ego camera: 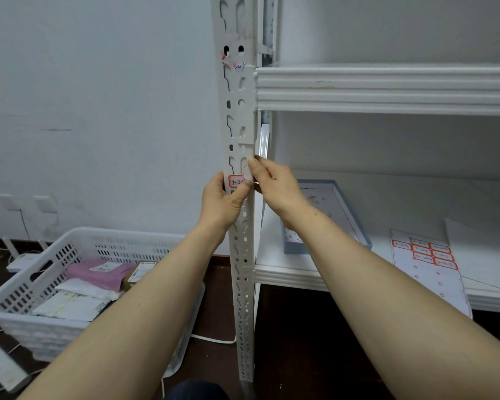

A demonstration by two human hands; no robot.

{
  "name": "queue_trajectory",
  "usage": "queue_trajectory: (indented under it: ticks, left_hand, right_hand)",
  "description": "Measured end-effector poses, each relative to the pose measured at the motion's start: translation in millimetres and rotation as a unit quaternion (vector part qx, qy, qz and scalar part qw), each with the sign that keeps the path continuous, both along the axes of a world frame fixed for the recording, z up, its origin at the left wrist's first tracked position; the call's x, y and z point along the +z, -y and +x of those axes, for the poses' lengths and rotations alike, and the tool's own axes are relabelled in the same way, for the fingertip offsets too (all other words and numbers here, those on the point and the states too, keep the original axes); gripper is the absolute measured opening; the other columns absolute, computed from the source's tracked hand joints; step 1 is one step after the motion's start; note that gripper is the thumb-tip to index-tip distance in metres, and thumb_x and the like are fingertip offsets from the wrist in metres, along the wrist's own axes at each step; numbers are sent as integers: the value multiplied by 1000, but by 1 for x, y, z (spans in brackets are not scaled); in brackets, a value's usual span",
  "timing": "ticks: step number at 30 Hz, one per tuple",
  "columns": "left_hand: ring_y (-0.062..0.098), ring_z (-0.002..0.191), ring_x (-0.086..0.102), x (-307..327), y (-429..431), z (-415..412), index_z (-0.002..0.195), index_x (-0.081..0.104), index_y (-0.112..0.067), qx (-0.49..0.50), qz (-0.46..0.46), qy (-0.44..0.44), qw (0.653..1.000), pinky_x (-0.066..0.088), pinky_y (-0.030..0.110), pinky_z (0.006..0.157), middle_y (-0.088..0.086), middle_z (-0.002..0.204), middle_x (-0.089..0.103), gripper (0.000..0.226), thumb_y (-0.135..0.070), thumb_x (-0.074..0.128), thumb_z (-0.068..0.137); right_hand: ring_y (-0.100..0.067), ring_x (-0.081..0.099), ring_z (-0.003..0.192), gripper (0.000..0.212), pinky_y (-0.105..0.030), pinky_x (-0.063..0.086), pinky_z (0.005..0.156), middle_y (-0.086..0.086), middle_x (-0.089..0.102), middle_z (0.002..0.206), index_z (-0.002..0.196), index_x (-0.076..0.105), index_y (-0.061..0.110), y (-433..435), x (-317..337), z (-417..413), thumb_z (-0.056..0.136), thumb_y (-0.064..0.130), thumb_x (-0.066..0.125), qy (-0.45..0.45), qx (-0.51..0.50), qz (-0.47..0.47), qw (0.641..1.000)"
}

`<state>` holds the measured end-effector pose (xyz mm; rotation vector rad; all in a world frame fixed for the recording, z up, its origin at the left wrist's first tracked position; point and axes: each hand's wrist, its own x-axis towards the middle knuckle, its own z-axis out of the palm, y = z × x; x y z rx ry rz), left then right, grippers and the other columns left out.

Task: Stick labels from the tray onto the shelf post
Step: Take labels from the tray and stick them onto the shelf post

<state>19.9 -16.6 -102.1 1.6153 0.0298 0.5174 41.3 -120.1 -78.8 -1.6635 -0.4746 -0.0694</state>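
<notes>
Matt white metal shelf post (pixel 244 255), paper label (pixel 236 180)

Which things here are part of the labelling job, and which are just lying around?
In the job: post, the label on it, left hand gripping the post, right hand pinching its edge, tray, label sheet on the shelf.
Just lying about: basket on the floor, parcels in it, power strip, wall sockets.
</notes>
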Motion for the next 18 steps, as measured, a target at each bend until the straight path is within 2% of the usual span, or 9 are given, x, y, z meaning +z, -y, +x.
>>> queue_trajectory:
  ticks: [6, 12, 13, 15, 16, 18]
  left_hand:
    - [4, 69, 57, 1, -1, 0, 103, 58, -9, -1, 12, -3, 1000, 44, 5, 55, -5, 81, 61, 14, -10, 59, 89]
    - [5, 76, 62, -1, -3, 1, 104, 60, -8, -6, 1, -5, 1000, 48, 6, 61, -4, 85, 65, 17, -15, 63, 88]
    - [4, 75, 61, -1, -3, 2, 103, 60, -8, -4, 1, -3, 1000, 48, 6, 61, -4, 85, 65, 17, -15, 62, 88]
    - [3, 73, 60, 0, -1, 1, 103, 59, -9, -1, 7, 1, 1000, 47, 6, 60, -5, 83, 64, 14, -13, 61, 89]
    - [3, 72, 59, -1, -1, 1, 102, 59, -9, -2, 11, 1, 1000, 47, 6, 60, -5, 83, 63, 13, -11, 60, 89]
    - [3, 72, 59, -2, -3, 1, 102, 59, -10, -5, 13, -2, 1000, 48, 8, 61, -4, 83, 64, 13, -8, 57, 89]
  right_hand:
    - [-26, 64, 105, 30, -41, 50, 97, -14, 68, 109, 117, 61, 17, 0, 0, -1, 99, 31, 41, -1, -4, -9, 1000]
    - [-18, 63, 101, 22, -37, 48, 99, 2, 67, 96, 109, 61, 22, 1, 2, -3, 99, 28, 42, 1, -4, 1, 1000]
    - [-19, 63, 101, 23, -37, 48, 99, 0, 68, 97, 110, 61, 22, 1, 3, -4, 99, 28, 42, 2, -4, 2, 1000]
    - [-31, 62, 104, 22, -42, 49, 98, -19, 67, 106, 106, 61, 25, 1, 3, -4, 99, 29, 41, 7, -4, -4, 1000]
    - [-33, 62, 106, 22, -43, 49, 98, -22, 66, 108, 107, 61, 24, 1, 2, -4, 99, 30, 41, 7, -6, -7, 1000]
    - [-26, 63, 105, 27, -41, 49, 97, -11, 68, 105, 113, 62, 19, 1, 2, -4, 99, 30, 41, 4, -5, -7, 1000]
